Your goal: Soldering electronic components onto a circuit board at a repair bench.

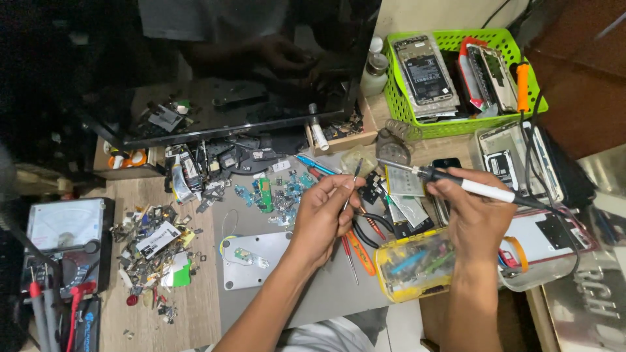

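1. Hidden or unclear: the dark screen [222,65] at the back of the worktop [208,313] reflects a person, but only dimly. The small parts [153,244] scattered at left are too small to identify one by one. The meter [65,241] is cut off by the left edge, and its red and black leads [55,313] run out of the bottom of the view.
2. Left hand [326,215]: the fingers are closed together on tweezers [352,186], pinched between thumb and forefinger. The tweezers point up and away. What sits at their tip cannot be made out.
3. Right hand [473,215]: the fingers are clamped around the white handle of a soldering iron [456,182]. The iron lies nearly level, its metal tip pointing left toward the tweezers tip. Its cable leaves to the right.
4. The two tools meet over a small dark circuit board [373,187] and flat phone parts [404,192], between the hands.
5. Below the hands: pliers [365,228] with red-and-black handles, a yellow clear box [414,264] of small items, and a grey metal plate [251,261].
6. Back right: a green basket [456,124] holding opened phones [424,68] and an orange-handled tool [522,88].
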